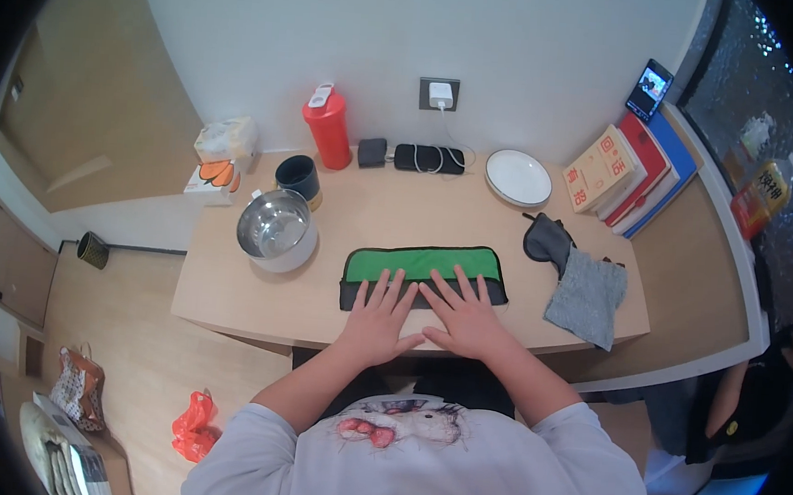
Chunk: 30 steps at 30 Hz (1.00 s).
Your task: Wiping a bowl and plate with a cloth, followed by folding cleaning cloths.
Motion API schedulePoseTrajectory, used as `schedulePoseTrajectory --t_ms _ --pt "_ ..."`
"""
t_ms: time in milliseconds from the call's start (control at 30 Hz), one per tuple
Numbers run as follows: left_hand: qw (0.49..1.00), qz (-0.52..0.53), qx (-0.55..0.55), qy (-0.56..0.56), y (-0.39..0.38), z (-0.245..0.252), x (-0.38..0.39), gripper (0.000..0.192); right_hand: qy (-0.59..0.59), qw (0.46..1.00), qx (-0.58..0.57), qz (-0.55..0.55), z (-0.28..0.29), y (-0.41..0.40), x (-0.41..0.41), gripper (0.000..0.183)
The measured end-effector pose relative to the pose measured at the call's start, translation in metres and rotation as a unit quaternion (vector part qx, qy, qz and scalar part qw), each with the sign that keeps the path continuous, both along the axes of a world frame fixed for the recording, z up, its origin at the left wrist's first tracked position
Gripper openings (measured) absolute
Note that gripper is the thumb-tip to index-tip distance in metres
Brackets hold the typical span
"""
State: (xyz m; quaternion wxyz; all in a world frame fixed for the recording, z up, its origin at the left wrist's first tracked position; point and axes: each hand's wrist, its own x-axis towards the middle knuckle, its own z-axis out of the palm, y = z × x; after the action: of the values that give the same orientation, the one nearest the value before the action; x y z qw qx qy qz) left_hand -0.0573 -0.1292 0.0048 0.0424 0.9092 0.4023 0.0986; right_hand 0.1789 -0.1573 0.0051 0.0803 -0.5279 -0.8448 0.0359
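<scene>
A folded green and dark grey cloth (402, 265) with black edging lies flat near the front of the wooden desk (412, 214). My left hand (377, 322) rests palm down with spread fingers on its grey front strip. Beside it my right hand (466, 318) presses the same cloth, its fingers spread too and reaching onto the green part. The two index fingertips nearly meet, and both thumbs point inward at the desk edge. Neither hand grips anything. Parts of the grey strip are hidden under the fingers.
Left on the desk are a metal-lined bowl (277, 231), a dark mug (299, 176) and a red shaker bottle (329, 129). A white plate (518, 178), books (598, 168), a grey eye mask (547, 239) and a grey cloth (587, 297) lie right. Another person's arm (726, 401) shows far right.
</scene>
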Motion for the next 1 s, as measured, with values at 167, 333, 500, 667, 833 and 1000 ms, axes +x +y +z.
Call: schedulePoseTrajectory --t_ms 167,333,500,667,833,1000 --pt "1.000 0.018 -0.011 0.016 -0.001 -0.008 -0.008 0.083 -0.003 0.999 -0.001 -0.037 -0.003 -0.006 0.015 0.076" --pt "1.000 0.016 -0.015 0.016 -0.006 -0.002 -0.019 0.074 0.001 0.997 -0.006 -0.083 -0.006 -0.017 0.034 0.076" --pt "0.996 0.022 -0.067 -0.052 0.025 0.007 -0.030 0.055 0.028 0.995 -0.012 -0.099 0.012 0.003 0.040 0.051" --pt "0.982 0.127 -0.001 -0.143 0.092 0.004 -0.032 0.037 0.162 0.981 0.060 -0.092 -0.006 0.089 0.068 0.022" --pt "0.973 0.173 -0.122 -0.087 0.121 -0.003 -0.038 0.025 0.143 0.979 -0.063 -0.131 0.005 0.122 0.080 0.022" --pt "0.964 0.160 -0.111 -0.183 0.112 -0.001 -0.050 0.021 0.179 0.971 -0.074 -0.142 0.012 0.106 0.095 0.017"
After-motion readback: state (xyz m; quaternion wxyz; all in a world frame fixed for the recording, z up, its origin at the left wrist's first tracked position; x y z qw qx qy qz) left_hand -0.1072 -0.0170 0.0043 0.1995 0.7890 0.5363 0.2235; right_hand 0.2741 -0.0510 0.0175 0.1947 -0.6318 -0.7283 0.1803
